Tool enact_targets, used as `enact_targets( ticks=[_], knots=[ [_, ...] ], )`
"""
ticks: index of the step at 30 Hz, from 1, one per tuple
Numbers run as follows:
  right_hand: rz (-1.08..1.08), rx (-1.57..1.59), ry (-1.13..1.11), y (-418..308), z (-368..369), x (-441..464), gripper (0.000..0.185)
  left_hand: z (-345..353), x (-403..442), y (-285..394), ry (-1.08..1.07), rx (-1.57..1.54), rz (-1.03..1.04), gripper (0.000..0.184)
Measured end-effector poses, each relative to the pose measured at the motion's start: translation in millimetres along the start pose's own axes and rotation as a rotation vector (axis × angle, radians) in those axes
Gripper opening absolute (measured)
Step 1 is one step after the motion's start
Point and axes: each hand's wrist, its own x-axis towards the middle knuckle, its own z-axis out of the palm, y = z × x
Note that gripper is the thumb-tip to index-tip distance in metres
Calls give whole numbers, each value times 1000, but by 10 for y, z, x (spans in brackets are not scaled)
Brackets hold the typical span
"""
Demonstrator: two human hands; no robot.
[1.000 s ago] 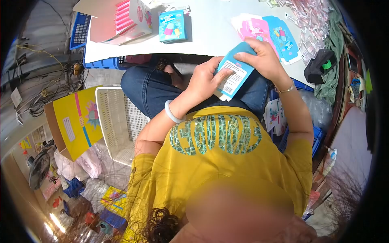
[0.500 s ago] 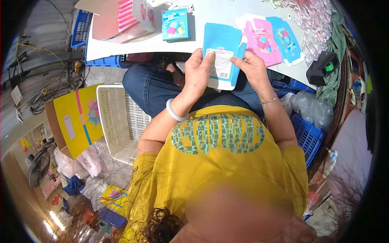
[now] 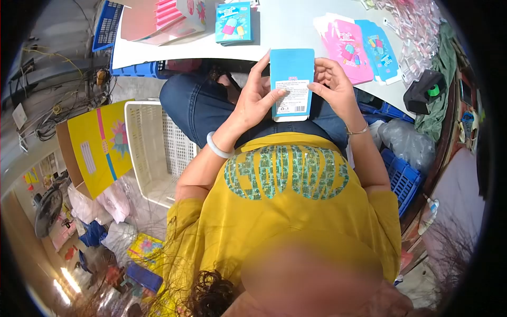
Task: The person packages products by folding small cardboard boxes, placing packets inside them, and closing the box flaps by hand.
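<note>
A blue cardboard box (image 3: 292, 66) stands between my hands above my lap, its back with a white printed label and barcode turned up. White card shows at its near end. My left hand (image 3: 254, 103) is closed on the box's left side, thumb on the label. From the right side my right hand (image 3: 337, 91) grips it, thumb on the label's right edge and fingers behind or beside it. Flat pink cartons (image 3: 344, 50) and flat blue cartons (image 3: 380, 50) with ice-pop pictures lie on the table beyond my right hand.
Blue boxes (image 3: 233, 24) are stacked at the table's far side, beside a large carton (image 3: 182, 24) with pink packs. Small clear packets (image 3: 414, 31) are heaped at the right, near a black tape dispenser (image 3: 424, 91). A white basket (image 3: 163, 153) stands at my left.
The box has come closer to my body and now looks squared up instead of flattened, its side panel no longer sticking out at the right. Both hands still hold it.
</note>
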Motion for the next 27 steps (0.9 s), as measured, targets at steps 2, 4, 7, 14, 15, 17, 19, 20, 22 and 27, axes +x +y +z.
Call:
enact_targets(
  ticks=[2, 4, 7, 14, 15, 17, 19, 20, 22, 27],
  knots=[
    [16, 11, -54, 24, -26, -33, 44, -39, -68, -104, -17, -21, -10, 71],
    [24, 17, -92, -35, -13, -54, 38, -37, -113, -139, -2, -42, -30, 65],
    [0, -88, -128, -42, -57, -64, 29, -63, -144, -155, -10, -91, -36, 61],
    [-85, 36, -62, -8, 78, -89, 13, -31, -238, -225, 132, -181, -9, 42],
    [-107, 50, -40, -9, 113, -81, 13, -32, -248, -247, 138, -173, -7, 42],
    [-155, 77, 6, -9, 155, -66, 14, -43, -245, -285, 148, -155, 0, 40],
    [-130, 12, 67, 67, 106, -17, 18, -9, -204, -242, 145, -96, 48, 39],
    [-118, -21, 98, 93, 90, -5, 20, 5, -183, -209, 143, -67, 72, 39],
    [-99, 1, 151, -55, 249, 67, 25, -11, -177, -112, 91, -45, 3, 39],
    [96, 38, 192, -190, 328, 149, 31, -14, -159, -19, 55, -59, -22, 43]
  ],
)
